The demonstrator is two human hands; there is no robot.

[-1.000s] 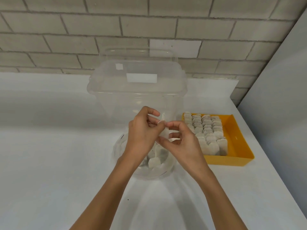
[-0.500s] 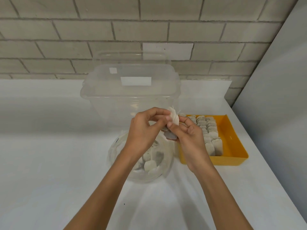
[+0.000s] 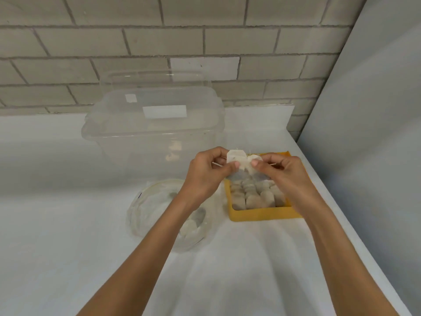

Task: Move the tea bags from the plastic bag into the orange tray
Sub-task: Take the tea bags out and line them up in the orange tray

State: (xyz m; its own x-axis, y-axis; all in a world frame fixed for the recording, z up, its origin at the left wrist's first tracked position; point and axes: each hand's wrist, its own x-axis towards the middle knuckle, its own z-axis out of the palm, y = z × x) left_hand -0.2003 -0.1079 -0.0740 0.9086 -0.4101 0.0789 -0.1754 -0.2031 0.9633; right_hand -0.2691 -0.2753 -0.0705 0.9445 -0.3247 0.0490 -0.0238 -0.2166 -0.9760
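Note:
Both hands hold white tea bags (image 3: pixel 242 166) in the air above the orange tray's (image 3: pixel 262 214) near left part. My left hand (image 3: pixel 206 173) pinches them from the left, my right hand (image 3: pixel 284 173) from the right. The tray holds several tea bags in upright rows (image 3: pixel 255 195), partly hidden by my hands. The clear plastic bag (image 3: pixel 155 208) lies open on the table left of the tray, under my left forearm, with a few tea bags (image 3: pixel 190 228) inside.
A large clear plastic bin (image 3: pixel 155 124) with a lid stands behind the bag. A brick wall runs along the back, and a grey panel (image 3: pixel 369 133) borders the white table (image 3: pixel 57 247) on the right, close to the tray.
Both hands have lifted the tea bags from above the plastic bag and carried them right, over the tray. The view has shifted, so the tray sits nearer the middle.

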